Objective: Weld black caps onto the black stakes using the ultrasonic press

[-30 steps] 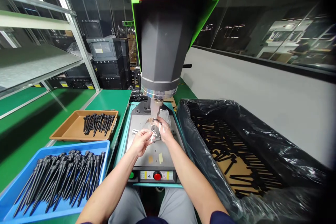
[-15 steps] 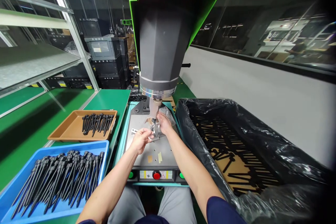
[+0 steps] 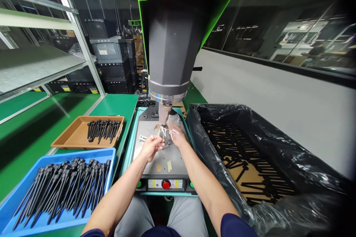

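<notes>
Clear plastic film [image 3: 167, 132] with bright white glints stretches between my hands, just under the tip of the machine's metal horn [image 3: 164, 114]. My left hand [image 3: 151, 147] is closed in a pinch at the film's lower left edge. On the other side my right hand [image 3: 178, 137] grips the film, its fingertips partly blurred behind the plastic. A small dark part [image 3: 163, 126] shows at the horn's tip, partly covered by the film. Below my hands lies the grey metal base plate [image 3: 151, 168], with a small metal bracket [image 3: 142, 138] left of my left hand.
A blue tray [image 3: 113, 155] of black threaded rod-like parts stands at left, with a brown tray [image 3: 69, 133] of similar parts behind. At right, a box lined with black plastic [image 3: 222, 113] holds many black parts. A red button [image 3: 166, 184] sits on the machine's front.
My right hand has drawn slightly down and right, away from the horn. The film between my hands now shows more bright glints. My left hand has hardly moved.
</notes>
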`<state>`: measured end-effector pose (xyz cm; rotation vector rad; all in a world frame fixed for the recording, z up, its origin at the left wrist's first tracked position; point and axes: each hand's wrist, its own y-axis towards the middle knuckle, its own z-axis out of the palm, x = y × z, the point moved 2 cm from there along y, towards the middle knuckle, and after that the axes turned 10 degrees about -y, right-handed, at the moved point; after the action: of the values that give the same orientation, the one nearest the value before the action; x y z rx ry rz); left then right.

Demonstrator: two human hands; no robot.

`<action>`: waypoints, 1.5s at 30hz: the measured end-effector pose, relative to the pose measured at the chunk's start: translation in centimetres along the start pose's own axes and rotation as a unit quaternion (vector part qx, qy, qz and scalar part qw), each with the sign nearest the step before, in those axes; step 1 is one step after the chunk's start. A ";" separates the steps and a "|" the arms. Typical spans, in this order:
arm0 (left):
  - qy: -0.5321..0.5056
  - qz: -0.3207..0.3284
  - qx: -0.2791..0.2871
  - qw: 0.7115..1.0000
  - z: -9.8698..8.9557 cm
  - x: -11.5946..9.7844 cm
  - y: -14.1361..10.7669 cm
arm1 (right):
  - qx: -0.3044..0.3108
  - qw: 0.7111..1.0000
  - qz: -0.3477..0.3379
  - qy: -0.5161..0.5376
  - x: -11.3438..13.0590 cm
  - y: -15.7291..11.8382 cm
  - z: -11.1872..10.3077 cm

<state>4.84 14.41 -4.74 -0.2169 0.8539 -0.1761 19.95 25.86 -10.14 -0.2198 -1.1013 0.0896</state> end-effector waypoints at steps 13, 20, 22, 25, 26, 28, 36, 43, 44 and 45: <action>0.013 0.000 0.004 1.000 0.5 0.2 -0.3 | -0.020 0.970 0.100 0.220 2.1 -5.5 -2.4; 0.020 -0.003 -0.014 1.000 0.7 0.3 -0.4 | -0.111 0.971 0.139 0.162 4.3 -2.7 -2.1; 0.019 -0.003 -0.014 1.000 0.6 0.4 -0.3 | -0.115 0.971 0.139 0.159 4.1 -2.1 -2.1; 0.015 0.001 -0.007 1.000 0.6 0.3 -0.3 | -0.116 0.971 0.143 0.154 3.5 -1.8 -2.1; 0.016 0.002 -0.003 1.000 0.6 0.3 -0.3 | -0.115 0.971 0.145 0.153 3.4 -1.8 -2.1; 0.021 0.004 0.005 1.000 0.7 0.2 -0.3 | -0.111 0.971 0.149 0.151 3.2 -1.9 -2.1; 0.040 0.000 0.010 0.999 0.9 0.3 -0.7 | -0.117 0.970 0.157 0.146 3.0 -2.3 -2.4; 0.080 -0.063 -0.006 0.995 -0.5 1.0 -1.5 | -0.131 0.966 0.165 0.151 3.3 -4.2 -3.2; 0.092 -0.076 -0.017 0.993 -1.0 1.4 -2.0 | -0.135 0.965 0.165 0.153 3.4 -4.8 -3.4; 0.108 -0.087 -0.029 0.990 -1.7 1.8 -2.6 | -0.141 0.964 0.165 0.154 3.4 -5.4 -3.9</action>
<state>4.56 11.29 -6.50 -0.3319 1.0573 -0.3417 24.73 20.66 -7.63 -0.6526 -0.7553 0.1888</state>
